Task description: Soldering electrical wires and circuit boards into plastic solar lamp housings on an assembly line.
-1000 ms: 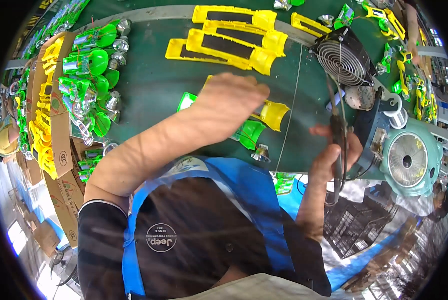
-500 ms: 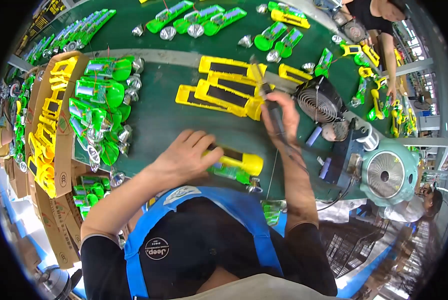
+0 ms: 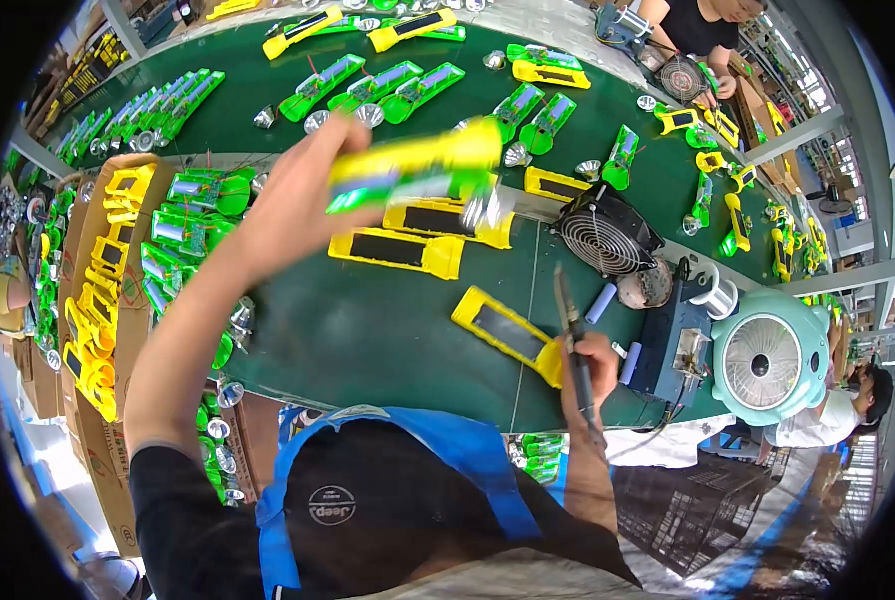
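My left hand (image 3: 298,195) is raised over the far part of the bench, closed round a yellow flashlight casing (image 3: 423,155) with a green casing half (image 3: 383,192) under it. Motion smears both, along with a silvery reflector (image 3: 484,208) at their end. My right hand (image 3: 590,372) grips a soldering iron (image 3: 571,325), its tip pointing away from me. A single yellow casing (image 3: 508,334) with a dark panel lies at the right fingers; whether they touch it I cannot tell. Other yellow casings (image 3: 396,250) lie beneath and beyond the raised left hand.
Green wired halves with reflectors (image 3: 200,190) and a carton of yellow parts (image 3: 108,290) stand left. Right are a black fan (image 3: 608,230), solder spool (image 3: 716,292), blue box (image 3: 668,345) and mint fan (image 3: 768,365). A co-worker (image 3: 703,45) works at far right.
My left hand has lifted the yellow and green pieces from the near edge, up and away. My right hand has come nearer with the iron; one yellow casing now lies apart from the pile.
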The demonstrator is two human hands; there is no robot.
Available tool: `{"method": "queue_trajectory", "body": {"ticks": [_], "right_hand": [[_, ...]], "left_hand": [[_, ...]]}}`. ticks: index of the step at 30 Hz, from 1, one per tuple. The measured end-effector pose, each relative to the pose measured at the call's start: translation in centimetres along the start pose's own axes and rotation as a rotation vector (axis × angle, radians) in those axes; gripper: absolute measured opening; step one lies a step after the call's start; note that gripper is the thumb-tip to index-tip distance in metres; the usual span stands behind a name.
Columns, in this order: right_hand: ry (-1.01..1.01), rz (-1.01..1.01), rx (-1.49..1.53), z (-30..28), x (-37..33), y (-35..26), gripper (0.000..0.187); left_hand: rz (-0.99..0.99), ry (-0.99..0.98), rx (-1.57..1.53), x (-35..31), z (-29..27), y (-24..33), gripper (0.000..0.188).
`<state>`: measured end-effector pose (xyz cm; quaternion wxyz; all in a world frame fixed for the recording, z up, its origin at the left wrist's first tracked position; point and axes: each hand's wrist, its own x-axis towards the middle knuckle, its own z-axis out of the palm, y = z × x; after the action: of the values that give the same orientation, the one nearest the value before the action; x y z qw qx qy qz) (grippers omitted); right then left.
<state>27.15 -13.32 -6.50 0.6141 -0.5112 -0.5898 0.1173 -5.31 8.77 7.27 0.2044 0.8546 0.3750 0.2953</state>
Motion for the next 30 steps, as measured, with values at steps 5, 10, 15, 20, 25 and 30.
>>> {"method": "queue_trajectory", "body": {"ticks": [5,10,15,20,25,30], "right_hand": [[-0.127,-0.027,-0.113,0.7,1.5,-1.6,0.033],[-0.185,-0.091,-0.219,1.6,0.1,-1.5,0.023],[-0.189,-0.133,-0.158,1.9,0.7,-1.2,0.021],[-0.227,-0.068,-0.162,1.2,0.5,-1.5,0.019],[-0.182,-0.079,-0.152,1.4,-0.1,-1.0,0.017],[-0.167,-0.064,-0.199,2.2,-0.5,-1.0,0.020]], "left_hand": [[-0.294,0.087,-0.063,13.3,9.1,-7.8,0.068],[-0.348,0.216,0.559,16.5,16.0,-7.4,0.059],[-0.238,0.050,0.633,17.0,13.6,-7.2,0.045],[0.335,0.133,0.218,19.3,14.3,-3.7,0.019],[0.299,-0.453,0.071,18.4,20.8,1.3,0.043],[0.344,-0.276,0.163,17.1,20.9,1.6,0.032]]}}
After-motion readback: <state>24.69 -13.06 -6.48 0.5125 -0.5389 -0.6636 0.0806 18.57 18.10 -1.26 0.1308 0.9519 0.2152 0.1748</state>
